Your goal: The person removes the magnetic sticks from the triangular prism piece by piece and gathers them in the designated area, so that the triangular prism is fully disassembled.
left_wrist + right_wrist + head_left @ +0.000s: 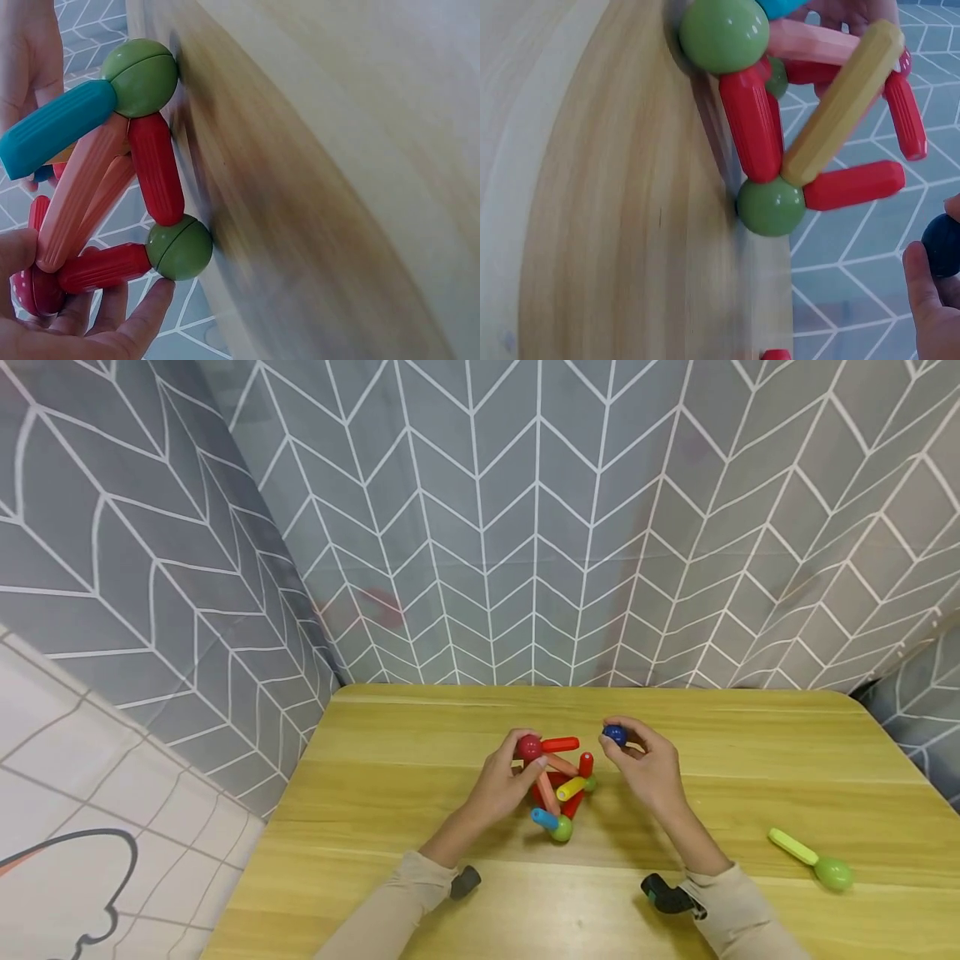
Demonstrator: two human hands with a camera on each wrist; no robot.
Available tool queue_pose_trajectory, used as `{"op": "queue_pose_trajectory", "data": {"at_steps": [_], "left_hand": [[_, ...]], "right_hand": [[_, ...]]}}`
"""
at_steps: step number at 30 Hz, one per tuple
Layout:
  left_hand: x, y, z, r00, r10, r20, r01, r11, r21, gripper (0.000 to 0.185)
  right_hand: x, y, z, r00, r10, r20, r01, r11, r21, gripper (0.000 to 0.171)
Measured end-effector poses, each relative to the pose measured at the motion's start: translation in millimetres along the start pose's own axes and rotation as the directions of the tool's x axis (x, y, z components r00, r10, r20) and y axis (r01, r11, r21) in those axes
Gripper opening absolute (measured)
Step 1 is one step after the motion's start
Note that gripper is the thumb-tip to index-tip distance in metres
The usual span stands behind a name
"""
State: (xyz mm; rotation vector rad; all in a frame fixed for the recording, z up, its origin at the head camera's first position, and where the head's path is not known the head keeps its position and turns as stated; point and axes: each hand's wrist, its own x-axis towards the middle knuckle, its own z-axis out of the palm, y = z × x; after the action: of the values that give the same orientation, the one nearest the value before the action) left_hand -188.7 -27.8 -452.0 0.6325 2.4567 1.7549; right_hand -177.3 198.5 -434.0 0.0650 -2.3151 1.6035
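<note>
A small frame of rods and balls (pixel 558 789) stands mid-table: red, pink, yellow and blue rods joined at green balls (pixel 180 247). My left hand (pixel 525 762) grips the red ball (pixel 528 747) at the frame's top, from which a red rod (pixel 560 744) sticks out to the right. Just right of that rod's free end, my right hand (pixel 624 745) pinches a dark blue ball (pixel 614 734), apart from the frame. In the right wrist view the blue ball (pixel 941 244) sits at the fingertips (pixel 922 292), close to a red rod (pixel 853 186) and the yellow rod (pixel 844 105).
The wooden table (pixel 420 777) has a loose lime-green rod with a green ball (pixel 813 858) lying at its right front. A grey patterned curtain (pixel 525 527) hangs close behind and to the left of the table.
</note>
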Motion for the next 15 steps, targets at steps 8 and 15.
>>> {"op": "queue_pose_trajectory", "data": {"at_steps": [8, 15], "left_hand": [[-0.8, 1.5, -2.5, 0.999, -0.032, 0.01, 0.032, 0.999, 0.024, 0.034], [-0.8, 2.7, -2.4, 0.998, -0.055, 0.0, 0.055, 0.998, 0.036, 0.039]], "right_hand": [[0.9, 4.9, -4.7, 0.999, 0.029, -0.017, -0.029, 1.0, -0.004, 0.035], [9.1, 12.3, -13.5, 0.989, 0.12, -0.083, -0.122, 0.992, -0.019, 0.043]]}}
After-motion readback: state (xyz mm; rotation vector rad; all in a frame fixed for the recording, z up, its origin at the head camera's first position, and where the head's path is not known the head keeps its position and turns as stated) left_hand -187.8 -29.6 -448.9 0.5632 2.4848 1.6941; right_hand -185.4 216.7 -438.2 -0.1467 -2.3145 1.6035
